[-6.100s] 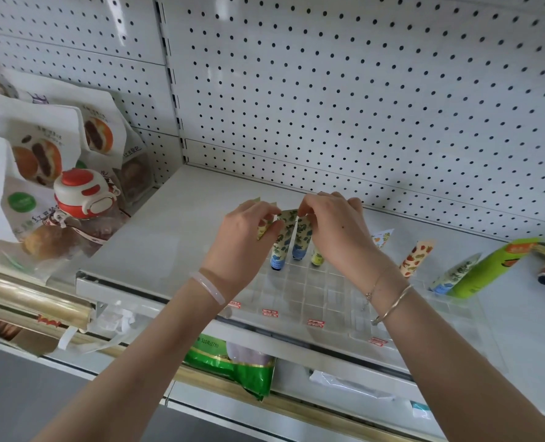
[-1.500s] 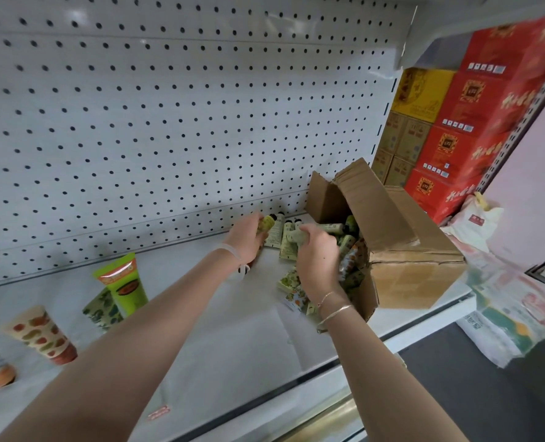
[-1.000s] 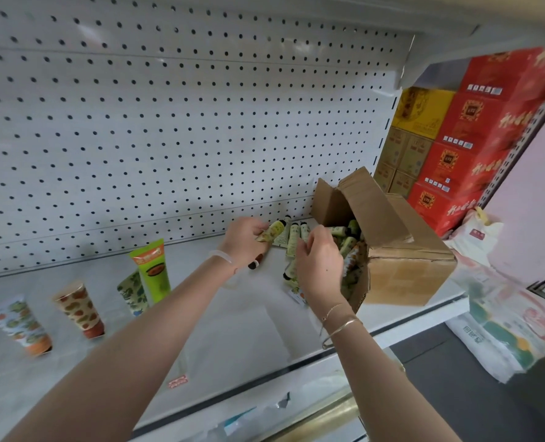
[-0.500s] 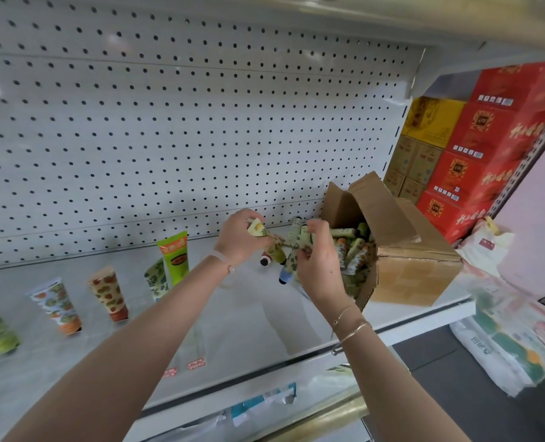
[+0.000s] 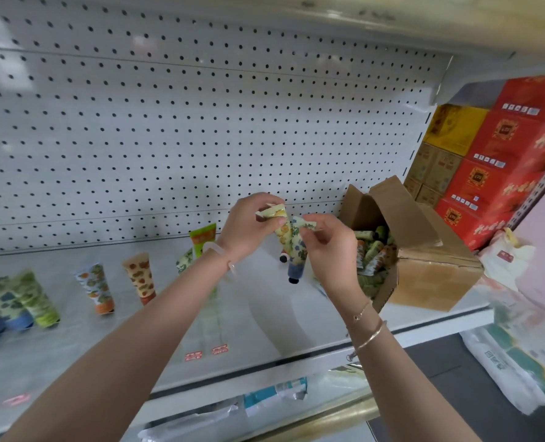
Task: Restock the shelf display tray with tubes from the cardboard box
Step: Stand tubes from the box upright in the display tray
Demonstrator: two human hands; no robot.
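The left hand (image 5: pixel 248 228) grip pinches the flat end of a yellow-orange tube (image 5: pixel 280 232); the right hand (image 5: pixel 331 253) grip pinches a blue-capped tube (image 5: pixel 297 253). Both tubes hang cap-down above the shelf (image 5: pixel 264 317), just left of the open cardboard box (image 5: pixel 433 282) of spare tubes (image 5: pixel 373 253).

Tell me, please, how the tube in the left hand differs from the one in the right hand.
The left hand pinches the yellow tube, printed in yellow and orange; the right hand pinches the blue tube, printed in blue and green. The yellow tube ends in a small dark cap, while the blue tube has a blue end that hangs lower. Both hang cap down, held by their flat crimped tops.
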